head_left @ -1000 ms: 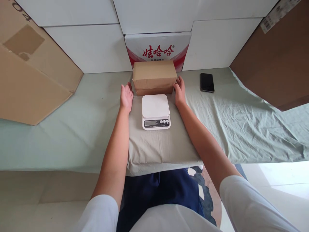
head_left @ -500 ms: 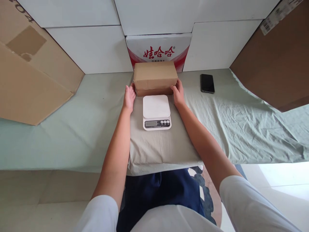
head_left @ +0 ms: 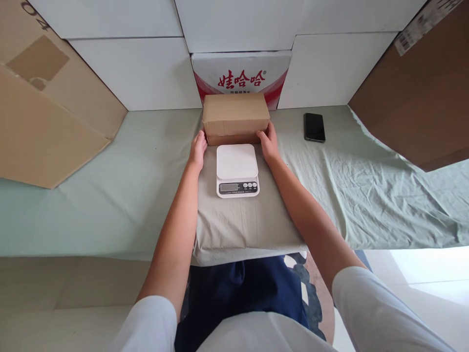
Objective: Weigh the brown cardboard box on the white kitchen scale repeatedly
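A brown cardboard box [head_left: 235, 111] rests at the back of the cloth-covered table, against a white-and-red carton. My left hand [head_left: 198, 147] presses on its left side near the lower corner, some fingers hidden behind the edge. At the lower right corner, my right hand [head_left: 269, 143] has its thumb on the front face and its fingers along the side. Together the two hands hold the box between them. Just in front of it, between my forearms, lies a white kitchen scale [head_left: 237, 166] with a small display and several buttons. Nothing lies on its platform.
Behind the box stands the white-and-red carton [head_left: 242, 68] with red lettering. A black phone [head_left: 314, 127] lies to the right on the green cloth [head_left: 154, 195]. Large cardboard pieces flank the table at left [head_left: 54, 112] and right [head_left: 421, 102]. White panels [head_left: 139, 73] form the back.
My left hand has closed in on the box's left side, its thumb now nearer the box. My right thumb has shifted slightly left on the front face. The box and scale stay put.
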`<state>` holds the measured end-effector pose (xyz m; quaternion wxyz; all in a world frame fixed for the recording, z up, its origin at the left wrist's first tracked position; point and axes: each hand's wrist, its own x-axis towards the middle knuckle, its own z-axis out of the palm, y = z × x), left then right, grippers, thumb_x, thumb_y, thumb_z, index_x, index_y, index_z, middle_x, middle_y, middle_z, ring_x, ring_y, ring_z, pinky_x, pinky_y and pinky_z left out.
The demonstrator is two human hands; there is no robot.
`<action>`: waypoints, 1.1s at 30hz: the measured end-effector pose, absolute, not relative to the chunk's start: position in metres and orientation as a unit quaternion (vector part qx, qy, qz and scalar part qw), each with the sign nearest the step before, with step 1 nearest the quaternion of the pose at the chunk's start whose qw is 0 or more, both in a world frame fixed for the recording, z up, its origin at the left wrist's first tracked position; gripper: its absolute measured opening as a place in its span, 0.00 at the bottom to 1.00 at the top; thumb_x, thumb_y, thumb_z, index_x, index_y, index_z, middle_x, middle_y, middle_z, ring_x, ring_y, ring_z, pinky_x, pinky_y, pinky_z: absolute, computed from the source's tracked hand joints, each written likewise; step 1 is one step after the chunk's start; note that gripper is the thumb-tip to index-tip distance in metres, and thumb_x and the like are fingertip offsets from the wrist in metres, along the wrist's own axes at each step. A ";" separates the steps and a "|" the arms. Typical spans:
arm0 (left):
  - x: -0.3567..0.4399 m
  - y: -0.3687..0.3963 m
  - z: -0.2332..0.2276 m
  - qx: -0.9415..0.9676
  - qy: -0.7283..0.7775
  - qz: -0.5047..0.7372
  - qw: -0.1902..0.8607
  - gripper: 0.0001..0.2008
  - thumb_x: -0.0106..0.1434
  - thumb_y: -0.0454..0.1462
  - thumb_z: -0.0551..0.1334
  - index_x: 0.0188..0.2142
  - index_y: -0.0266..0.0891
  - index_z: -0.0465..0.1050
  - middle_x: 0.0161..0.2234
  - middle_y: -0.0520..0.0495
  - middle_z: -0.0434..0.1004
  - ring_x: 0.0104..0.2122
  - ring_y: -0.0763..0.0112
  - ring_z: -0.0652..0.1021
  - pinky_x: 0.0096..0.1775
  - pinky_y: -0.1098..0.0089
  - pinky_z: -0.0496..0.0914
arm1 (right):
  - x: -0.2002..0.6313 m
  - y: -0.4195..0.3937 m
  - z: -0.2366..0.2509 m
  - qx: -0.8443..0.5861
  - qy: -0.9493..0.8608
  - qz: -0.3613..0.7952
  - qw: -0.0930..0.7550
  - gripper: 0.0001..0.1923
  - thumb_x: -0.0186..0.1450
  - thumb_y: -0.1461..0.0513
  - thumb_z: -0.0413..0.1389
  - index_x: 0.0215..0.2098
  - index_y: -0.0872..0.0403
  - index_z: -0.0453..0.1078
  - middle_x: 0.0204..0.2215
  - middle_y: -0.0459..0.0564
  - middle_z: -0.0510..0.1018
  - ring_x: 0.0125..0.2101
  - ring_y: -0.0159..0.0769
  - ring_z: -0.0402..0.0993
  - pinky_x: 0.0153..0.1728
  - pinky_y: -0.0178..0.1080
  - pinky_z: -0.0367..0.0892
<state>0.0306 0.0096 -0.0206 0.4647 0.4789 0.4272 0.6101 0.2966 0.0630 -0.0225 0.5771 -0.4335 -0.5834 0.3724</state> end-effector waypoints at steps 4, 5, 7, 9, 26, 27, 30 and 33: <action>0.032 0.010 -0.019 0.481 0.425 0.609 0.466 0.47 0.56 0.70 0.59 0.64 0.42 0.71 0.73 0.38 0.64 0.74 0.50 0.62 0.74 0.52 0.55 | 0.295 0.056 -0.017 -0.440 -0.595 0.366 0.565 0.30 0.58 0.49 0.58 0.57 0.48 0.66 0.62 0.53 0.74 0.64 0.49 0.67 0.72 0.56 0.59; 0.032 0.011 -0.019 0.479 0.426 0.609 0.467 0.48 0.56 0.70 0.59 0.65 0.41 0.70 0.73 0.37 0.63 0.74 0.50 0.63 0.74 0.52 0.55 | 0.294 0.054 -0.016 -0.441 -0.593 0.365 0.566 0.32 0.57 0.49 0.58 0.58 0.49 0.65 0.63 0.53 0.73 0.64 0.50 0.67 0.72 0.57 0.58; 0.031 0.012 -0.019 0.474 0.428 0.609 0.469 0.49 0.55 0.70 0.59 0.65 0.41 0.70 0.73 0.37 0.62 0.74 0.51 0.63 0.73 0.53 0.55 | 0.291 0.052 -0.015 -0.436 -0.594 0.370 0.566 0.34 0.56 0.50 0.58 0.60 0.48 0.64 0.65 0.53 0.72 0.66 0.50 0.65 0.74 0.58 0.56; 0.032 0.012 -0.020 0.469 0.432 0.614 0.466 0.48 0.55 0.70 0.60 0.64 0.44 0.70 0.74 0.39 0.61 0.74 0.52 0.62 0.74 0.52 0.53 | 0.289 0.052 -0.015 -0.424 -0.599 0.377 0.565 0.36 0.56 0.50 0.59 0.62 0.47 0.62 0.68 0.51 0.70 0.69 0.49 0.61 0.76 0.57 0.53; 0.051 -0.126 0.017 0.570 0.380 0.636 0.355 0.37 0.67 0.61 0.57 0.70 0.51 0.65 0.74 0.47 0.62 0.76 0.51 0.56 0.74 0.56 0.54 | 0.319 -0.068 0.045 -0.324 -0.674 0.357 0.559 0.39 0.63 0.40 0.60 0.69 0.37 0.58 0.70 0.47 0.66 0.73 0.53 0.56 0.76 0.60 0.55; 0.055 -0.134 0.010 0.563 0.388 0.635 0.358 0.37 0.67 0.60 0.57 0.71 0.51 0.63 0.74 0.47 0.61 0.76 0.52 0.56 0.74 0.56 0.54 | 0.321 -0.076 0.039 -0.330 -0.668 0.367 0.557 0.39 0.63 0.40 0.60 0.69 0.37 0.58 0.69 0.48 0.67 0.72 0.53 0.58 0.75 0.60 0.57; 0.065 -0.147 -0.005 0.549 0.404 0.637 0.360 0.37 0.68 0.60 0.56 0.72 0.52 0.61 0.75 0.46 0.60 0.76 0.53 0.57 0.74 0.56 0.55 | 0.323 -0.089 0.025 -0.345 -0.652 0.386 0.554 0.39 0.63 0.41 0.60 0.69 0.37 0.58 0.68 0.48 0.67 0.69 0.53 0.63 0.72 0.59 0.62; 0.070 -0.149 -0.011 0.548 0.406 0.642 0.350 0.36 0.69 0.60 0.55 0.71 0.52 0.62 0.74 0.45 0.63 0.75 0.53 0.59 0.73 0.57 0.57 | 0.321 -0.093 0.017 -0.349 -0.644 0.382 0.564 0.37 0.63 0.42 0.60 0.67 0.37 0.59 0.67 0.49 0.68 0.67 0.53 0.64 0.71 0.59 0.63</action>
